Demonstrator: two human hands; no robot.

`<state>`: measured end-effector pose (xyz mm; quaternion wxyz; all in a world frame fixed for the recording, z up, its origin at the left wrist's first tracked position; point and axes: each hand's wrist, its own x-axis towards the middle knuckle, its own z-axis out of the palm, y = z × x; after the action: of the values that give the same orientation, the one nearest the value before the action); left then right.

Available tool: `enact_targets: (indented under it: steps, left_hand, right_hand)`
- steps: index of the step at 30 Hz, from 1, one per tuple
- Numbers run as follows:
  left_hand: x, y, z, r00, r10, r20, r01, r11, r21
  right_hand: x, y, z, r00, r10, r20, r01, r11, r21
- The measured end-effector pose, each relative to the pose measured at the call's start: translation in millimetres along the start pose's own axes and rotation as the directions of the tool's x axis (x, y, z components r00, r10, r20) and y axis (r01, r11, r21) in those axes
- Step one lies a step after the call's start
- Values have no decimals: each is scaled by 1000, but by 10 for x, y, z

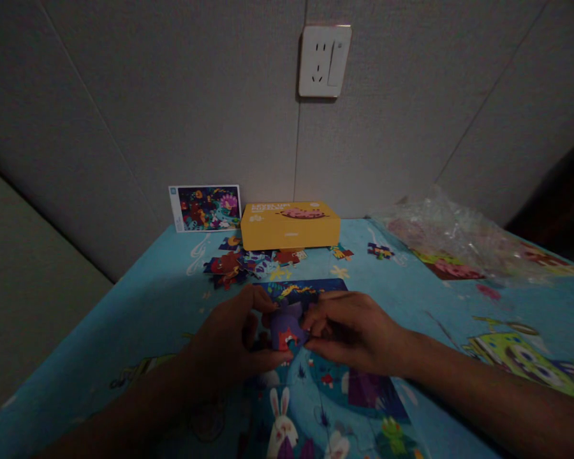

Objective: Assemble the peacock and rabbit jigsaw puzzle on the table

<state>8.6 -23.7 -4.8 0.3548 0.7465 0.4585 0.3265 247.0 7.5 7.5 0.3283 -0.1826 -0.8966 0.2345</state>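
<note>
Toward the left, one picture card (208, 210) stood; nearer, one left hand (236, 338) pinched a purple puzzle piece (282, 326), its outline hard to make out, above one larger puzzle (309, 389), partly hidden and cut off below; one right hand (356, 328) gripped the piece's right side.

Blue cartoon-print table (160, 309). Twelve: yellow LEVEL UP! PUZZLES box (291, 234). Eleven: upright picture card (208, 209), heaped jigsaw pieces (229, 264). Two: crumpled clear plastic (459, 233). Six: part-assembled jigsaw (310, 389).

Curled left fingers (258, 297) opposite right fingers (331, 310)
</note>
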Motion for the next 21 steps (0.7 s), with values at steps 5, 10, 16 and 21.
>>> enact_targets:
  steps: [5, 10, 16, 21]
  left_hand:
    - [8, 13, -10, 1000, 12, 12, -12, 1000, -5]
    - [10, 22, -14, 1000, -18, 18, 18, 1000, -17]
    - [8, 18, -21, 997, -54, 50, 54, 999, 10]
    - [33, 79, -33, 999, -35, 36, 30, 993, 115]
  right_hand:
    - [-8, 2, 4, 1000, 10, 8, -10, 1000, 10]
    - [-9, 4, -10, 1000, 4, 23, -4, 1000, 6]
    - [-2, -12, -20, 1000, -4, 14, 4, 1000, 5]
    - [-3, -12, -16, 1000, 4, 11, -4, 1000, 2]
